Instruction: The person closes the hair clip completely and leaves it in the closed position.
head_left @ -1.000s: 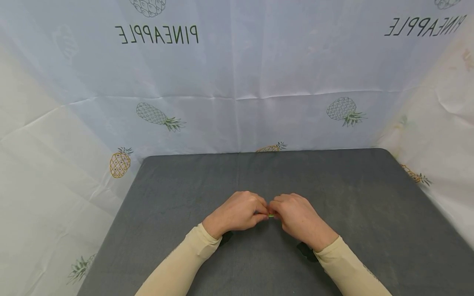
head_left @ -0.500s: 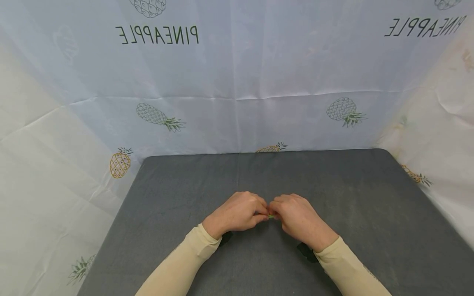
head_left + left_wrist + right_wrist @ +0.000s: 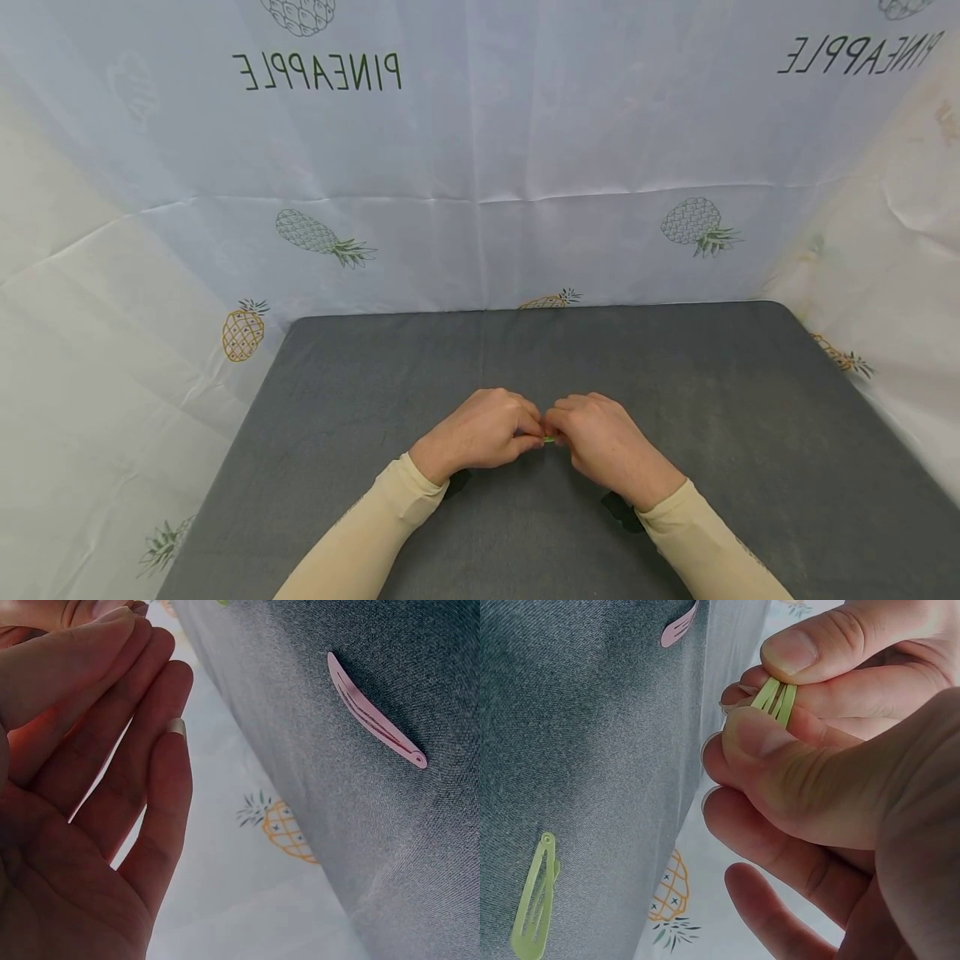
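Observation:
A small green snap hair clip (image 3: 786,705) spans the narrow gap between my two hands, its slotted middle showing in the right wrist view. My left hand (image 3: 487,429) pinches one end between thumb and fingertips. From the other side my right hand (image 3: 603,437) pinches it too, thumb on top, the lower fingers loosely bent. Both ends of the clip are hidden under the thumbs. In the head view only a sliver of green shows. The left wrist view has my left hand's palm and fingers, and the clip is out of sight there.
A pink snap hair clip (image 3: 367,712) lies on the grey cloth-covered table (image 3: 360,367). Another green snap hair clip (image 3: 532,907) lies on the same cloth in the right wrist view. A pineapple-print curtain (image 3: 480,150) hangs behind the table and along its sides.
Both hands keep their place and their pinch on the green hair clip. The green sliver between the fingertips tilts very slightly.

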Motion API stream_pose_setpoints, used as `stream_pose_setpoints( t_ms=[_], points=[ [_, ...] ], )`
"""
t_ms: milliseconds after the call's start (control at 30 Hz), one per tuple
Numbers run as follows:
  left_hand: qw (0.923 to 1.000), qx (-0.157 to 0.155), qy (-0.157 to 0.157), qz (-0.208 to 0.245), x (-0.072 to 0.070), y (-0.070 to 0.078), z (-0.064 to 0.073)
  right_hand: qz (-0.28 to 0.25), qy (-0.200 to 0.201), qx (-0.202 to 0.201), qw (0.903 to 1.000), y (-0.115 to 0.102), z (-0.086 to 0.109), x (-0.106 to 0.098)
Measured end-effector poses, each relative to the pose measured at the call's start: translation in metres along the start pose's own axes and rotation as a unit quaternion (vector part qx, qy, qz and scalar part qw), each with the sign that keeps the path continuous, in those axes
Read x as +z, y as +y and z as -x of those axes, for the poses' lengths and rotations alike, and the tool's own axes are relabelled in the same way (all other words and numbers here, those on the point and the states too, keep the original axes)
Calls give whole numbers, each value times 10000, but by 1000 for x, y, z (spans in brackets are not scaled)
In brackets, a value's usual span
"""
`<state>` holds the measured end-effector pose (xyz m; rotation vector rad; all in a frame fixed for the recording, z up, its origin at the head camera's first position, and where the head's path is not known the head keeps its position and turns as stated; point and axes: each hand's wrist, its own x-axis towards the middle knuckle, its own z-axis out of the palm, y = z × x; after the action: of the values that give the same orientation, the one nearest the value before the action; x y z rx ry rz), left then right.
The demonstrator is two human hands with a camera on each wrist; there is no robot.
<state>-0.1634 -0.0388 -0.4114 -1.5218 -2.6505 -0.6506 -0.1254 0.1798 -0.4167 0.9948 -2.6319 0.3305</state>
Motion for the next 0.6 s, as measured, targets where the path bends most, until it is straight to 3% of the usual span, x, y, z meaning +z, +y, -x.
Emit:
stream_pose_setpoints(
  t_ms=[600],
  points=[
    [9999, 95, -32, 56, 0, -1, -1, -50, -42, -9, 10000, 1, 0, 0]
  ],
)
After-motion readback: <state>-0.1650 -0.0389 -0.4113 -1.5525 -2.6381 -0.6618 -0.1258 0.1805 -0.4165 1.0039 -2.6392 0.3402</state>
